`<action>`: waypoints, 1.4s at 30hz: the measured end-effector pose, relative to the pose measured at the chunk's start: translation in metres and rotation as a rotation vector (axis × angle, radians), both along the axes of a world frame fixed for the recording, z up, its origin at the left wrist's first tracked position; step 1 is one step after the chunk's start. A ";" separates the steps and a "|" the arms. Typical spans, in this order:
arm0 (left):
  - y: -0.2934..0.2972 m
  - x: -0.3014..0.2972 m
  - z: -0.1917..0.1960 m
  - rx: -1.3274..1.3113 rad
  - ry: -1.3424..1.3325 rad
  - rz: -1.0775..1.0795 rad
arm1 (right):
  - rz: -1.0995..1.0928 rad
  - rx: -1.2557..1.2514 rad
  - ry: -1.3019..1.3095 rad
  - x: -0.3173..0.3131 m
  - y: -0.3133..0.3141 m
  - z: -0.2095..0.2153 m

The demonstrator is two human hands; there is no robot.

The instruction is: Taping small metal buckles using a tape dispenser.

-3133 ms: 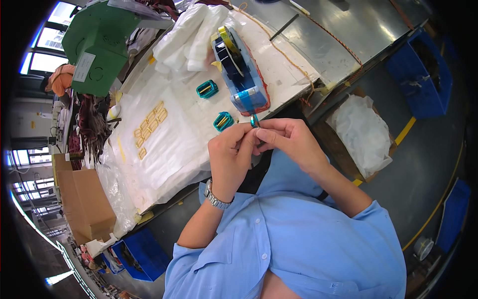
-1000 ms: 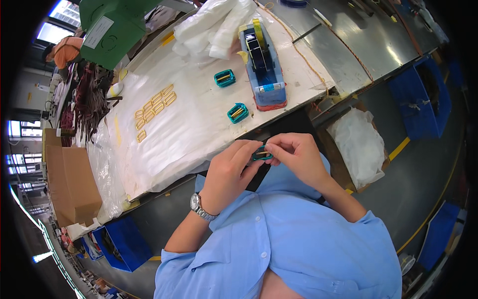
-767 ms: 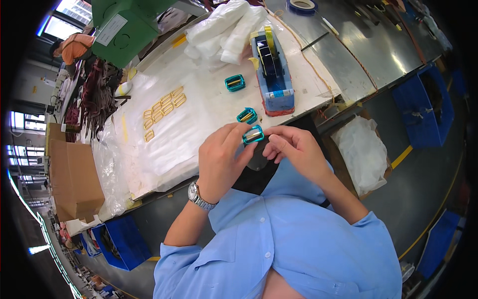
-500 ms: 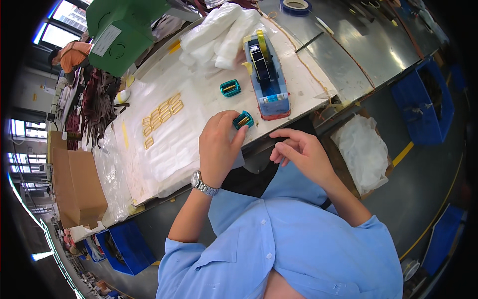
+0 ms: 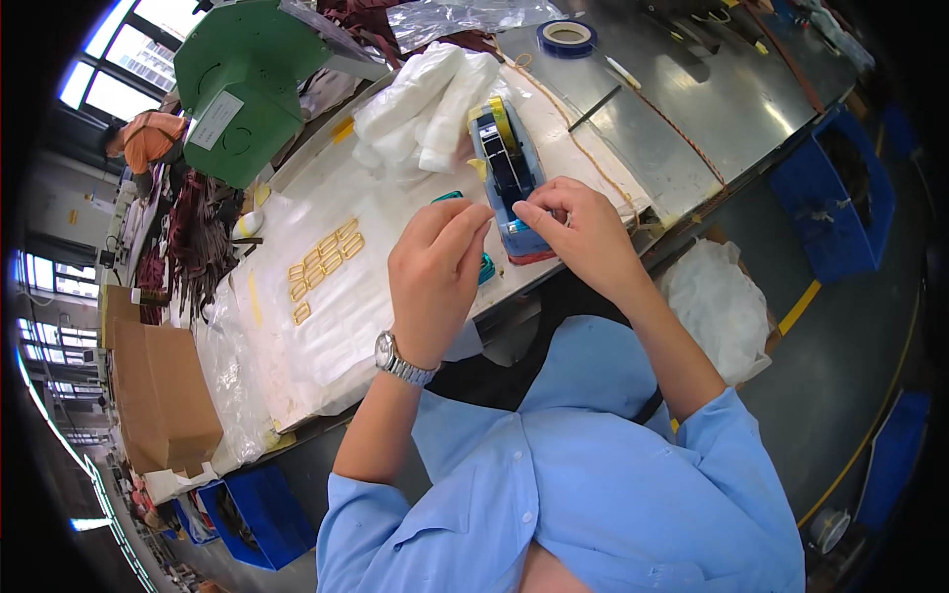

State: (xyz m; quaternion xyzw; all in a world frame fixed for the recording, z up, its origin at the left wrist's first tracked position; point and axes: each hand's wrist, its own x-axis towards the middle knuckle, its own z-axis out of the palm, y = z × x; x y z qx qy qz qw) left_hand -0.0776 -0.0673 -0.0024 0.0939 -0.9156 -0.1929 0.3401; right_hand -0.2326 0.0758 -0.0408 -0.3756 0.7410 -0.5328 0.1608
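Fingers (image 5: 539, 212) of our right hand (image 5: 583, 237) are pressed together at the tips, just in front of the blue tape dispenser (image 5: 509, 173) in the upper middle of the frame — whether a strip of tape is between them, we cannot tell, it is too small to see. Our left hand (image 5: 435, 272) is beside it, in the centre of the frame, with the fingers (image 5: 465, 219) stretched and close together, their tips pointing toward the right hand; they hold nothing that we can see. A metal wristwatch (image 5: 400, 361) sits on the left wrist.

Under the left hand two small teal rings lie on the white sheet (image 5: 326, 326) that covers the tabletop (image 5: 682, 128): one teal ring (image 5: 447, 198) shows just above the knuckles, the other one (image 5: 485, 268) shows at the right edge of the palm, near the base of the dispenser. Both are mostly hidden by the hand.

To the left of the hands — on the same sheet — there are rows of small yellow labels (image 5: 321, 265). Above the dispenser lie white foam rolls (image 5: 425, 109), and at the upper left stands a green machine (image 5: 242, 84). A blue tape roll (image 5: 566, 37) lies at the top, and a white plastic bag (image 5: 717, 306) hangs at the right of our arm.
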 end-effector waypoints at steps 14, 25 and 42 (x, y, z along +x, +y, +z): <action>-0.044 -0.072 0.015 -0.184 0.014 -0.105 | -0.038 -0.085 -0.725 0.084 0.097 -0.039; -0.066 -0.034 0.023 0.085 0.023 -0.033 | 0.016 -0.220 -0.667 0.084 0.080 -0.055; -0.177 0.097 -0.053 -0.377 -0.422 0.163 | 0.049 -0.128 -0.648 0.098 0.088 -0.017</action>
